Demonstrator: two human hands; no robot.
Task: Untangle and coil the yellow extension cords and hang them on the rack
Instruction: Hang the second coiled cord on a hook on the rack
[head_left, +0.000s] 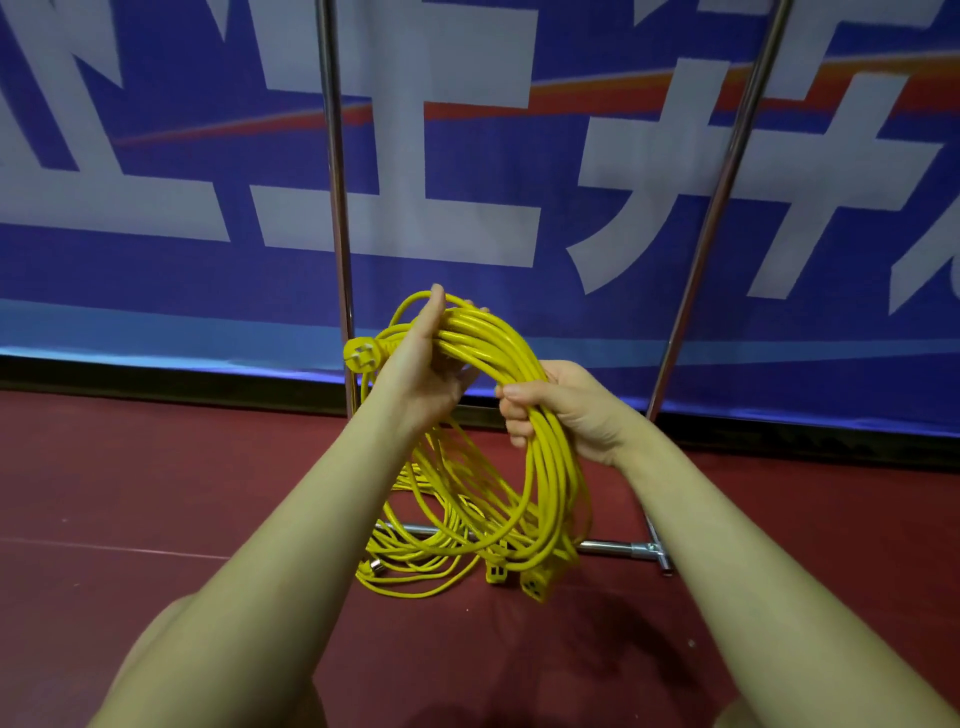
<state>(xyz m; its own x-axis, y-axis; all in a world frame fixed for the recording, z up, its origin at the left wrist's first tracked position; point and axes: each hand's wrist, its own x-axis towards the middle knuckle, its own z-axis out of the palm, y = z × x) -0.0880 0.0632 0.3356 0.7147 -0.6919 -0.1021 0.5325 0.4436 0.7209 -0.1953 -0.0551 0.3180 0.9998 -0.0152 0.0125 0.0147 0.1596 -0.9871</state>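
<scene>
1. Low in front of the rack (336, 208), both hands are up and busy: a fat coil of yellow cord (519, 405) hangs between them, held clear of the red floor (130, 467).
2. Left hand (421, 364) is wrapped around the top of the coil, fingers closed on the bunched strands, and the plug (358, 355) pokes out just beside its thumb side.
3. Right hand (561, 405) is clamped on the coil's right flank, fist tight around the loops.
4. Down below, a second cord (410, 566) lies loose and messy on the floor, draped over the rack's base bar (613, 546), a socket end (496, 571) beside it. The held coil's own socket end (537, 590) dangles near it.
5. My read: this is the coiling step for the first cord, close to finished, with only the tail hanging.
6. Next move likely calls for gathering that tail in, keeping the loops even, then lifting the bundle up to the rack, whose top rail is out of view. The floor cord remains to be untangled.
</scene>
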